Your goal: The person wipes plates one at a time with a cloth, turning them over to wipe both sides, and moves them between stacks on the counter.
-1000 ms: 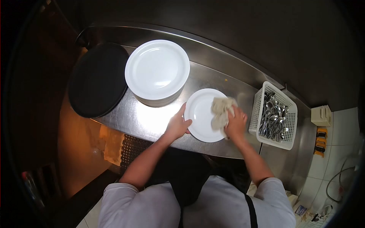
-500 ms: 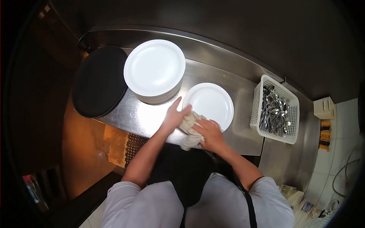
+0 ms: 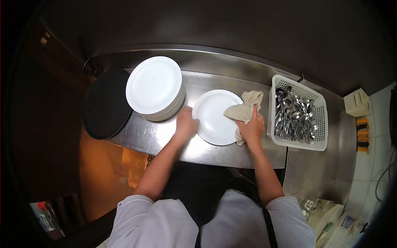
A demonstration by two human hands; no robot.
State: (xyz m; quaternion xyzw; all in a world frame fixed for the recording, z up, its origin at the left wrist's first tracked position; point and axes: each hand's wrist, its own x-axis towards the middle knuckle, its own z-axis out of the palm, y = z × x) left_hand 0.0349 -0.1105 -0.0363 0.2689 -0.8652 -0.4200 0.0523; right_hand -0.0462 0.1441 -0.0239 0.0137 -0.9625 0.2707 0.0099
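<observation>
A white plate (image 3: 215, 120) sits over the steel counter in front of me. Closed at its left rim is my left hand (image 3: 187, 124), the fingertips partly hidden behind the edge. On the opposite side, my right hand (image 3: 252, 128) grips a beige cloth (image 3: 244, 110), which drapes over the plate's right rim and hangs down beside it. To the left stands a tall stack of white plates (image 3: 155, 84), close to my left hand.
A dark oval tray (image 3: 106, 105) lies at the counter's left end. On the right, a white perforated basket (image 3: 321, 124) holds many spoons and forks. The steel counter (image 3: 198, 78) meets a raised back edge. A beige block (image 3: 356, 103) stands at far right.
My right hand has carried the cloth from the plate's near edge to its right rim. My left hand has left the cloth and closed at the plate's left rim. The view has shifted slightly.
</observation>
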